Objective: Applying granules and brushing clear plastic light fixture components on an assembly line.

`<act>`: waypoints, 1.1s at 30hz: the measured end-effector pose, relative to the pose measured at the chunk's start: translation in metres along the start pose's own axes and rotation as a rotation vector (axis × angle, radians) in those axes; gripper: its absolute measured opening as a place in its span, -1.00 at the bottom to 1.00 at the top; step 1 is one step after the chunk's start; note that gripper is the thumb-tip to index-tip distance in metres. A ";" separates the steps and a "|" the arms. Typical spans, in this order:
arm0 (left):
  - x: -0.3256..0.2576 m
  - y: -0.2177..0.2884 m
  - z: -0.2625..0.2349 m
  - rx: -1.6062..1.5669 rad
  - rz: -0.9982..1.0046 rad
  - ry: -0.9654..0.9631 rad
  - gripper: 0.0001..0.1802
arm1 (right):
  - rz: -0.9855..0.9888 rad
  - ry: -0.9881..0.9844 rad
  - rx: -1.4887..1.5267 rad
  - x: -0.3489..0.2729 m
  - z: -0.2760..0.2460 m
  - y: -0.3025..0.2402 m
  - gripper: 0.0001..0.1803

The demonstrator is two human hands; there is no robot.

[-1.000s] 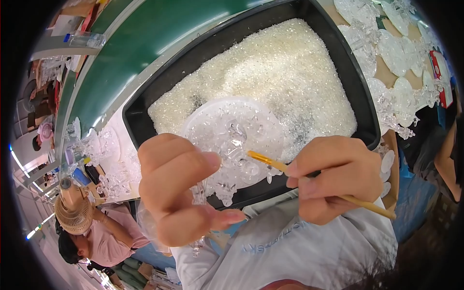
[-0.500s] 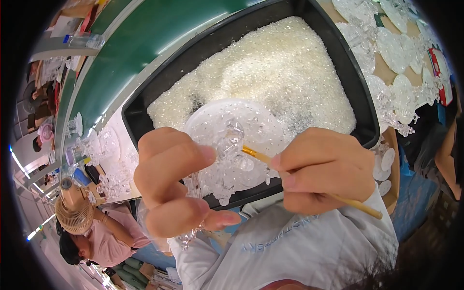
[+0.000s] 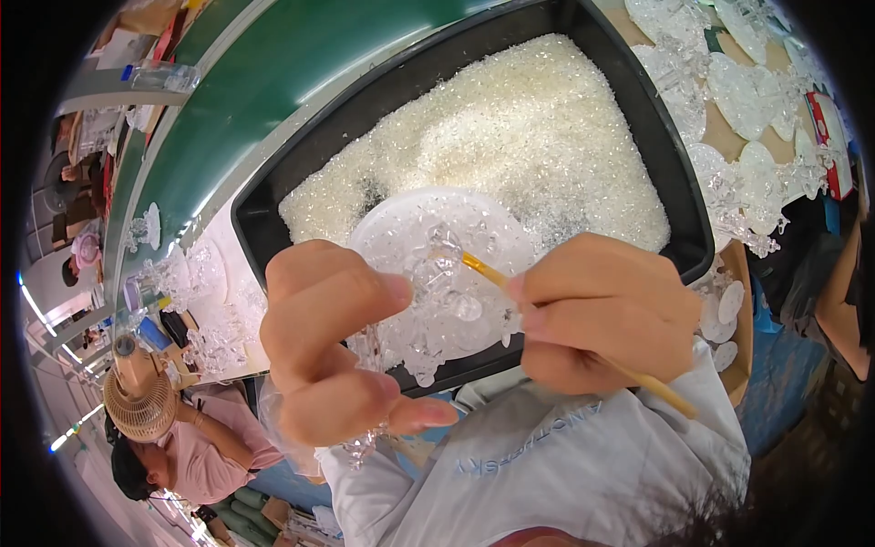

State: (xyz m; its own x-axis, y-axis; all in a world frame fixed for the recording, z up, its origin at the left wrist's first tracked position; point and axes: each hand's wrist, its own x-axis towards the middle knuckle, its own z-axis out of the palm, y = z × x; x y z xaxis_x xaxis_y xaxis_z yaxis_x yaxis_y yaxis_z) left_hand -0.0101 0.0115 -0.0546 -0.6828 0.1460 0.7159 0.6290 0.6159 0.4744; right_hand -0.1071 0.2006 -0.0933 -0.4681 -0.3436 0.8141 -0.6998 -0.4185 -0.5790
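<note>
Two bare hands are at work over a black tray (image 3: 658,118) of pale, glittering grains (image 3: 519,128), and the clear ornament (image 3: 433,305) sits right between them, above the tray's near side. The left hand (image 3: 337,342) grasps it, fingers curled round a clear part that shows between them and again below; the exact contact is hidden. The right hand (image 3: 602,314) pinches a slim brush (image 3: 492,274) well forward, near its yellow end, a hold that probably gives fine control of the tip. That tip is right up beside the ornament's upper knob; touching or just short of it, I can't tell! Holding the piece above the tray presumably lets loose bits fall back among the grains. Behind it lies a whitish round disc (image 3: 387,219), speckled with grains; whether it's joined to the ornament isn't clear.

Now the surroundings: the left knuckles block the tray's near-left corner, and the right fingers cover the brush's middle. Out right, clear pieces (image 3: 752,100) crowd the worktop, with a box (image 3: 743,333) of clear discs (image 3: 725,310) below them. More clear pieces (image 3: 196,273) lie left, then a beige fan (image 3: 141,401) and a co-worker in pink (image 3: 219,447) beyond.
</note>
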 end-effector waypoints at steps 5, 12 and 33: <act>-0.001 -0.003 -0.002 0.014 0.022 -0.015 -0.52 | -0.046 0.051 -0.037 0.004 0.000 -0.001 -0.79; 0.001 -0.006 0.005 0.031 0.085 0.086 -0.51 | -0.057 -0.003 -0.040 0.001 -0.009 -0.006 -0.72; -0.004 0.050 -0.026 0.309 0.172 -0.262 -0.49 | 0.145 0.182 0.294 -0.001 -0.038 -0.010 -0.78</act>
State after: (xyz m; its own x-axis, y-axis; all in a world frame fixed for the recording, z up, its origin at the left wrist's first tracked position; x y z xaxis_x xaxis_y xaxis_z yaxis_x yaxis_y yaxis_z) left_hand 0.0339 0.0218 -0.0203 -0.6739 0.4340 0.5979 0.6286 0.7621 0.1554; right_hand -0.1205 0.2375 -0.0870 -0.6580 -0.2726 0.7020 -0.4465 -0.6095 -0.6551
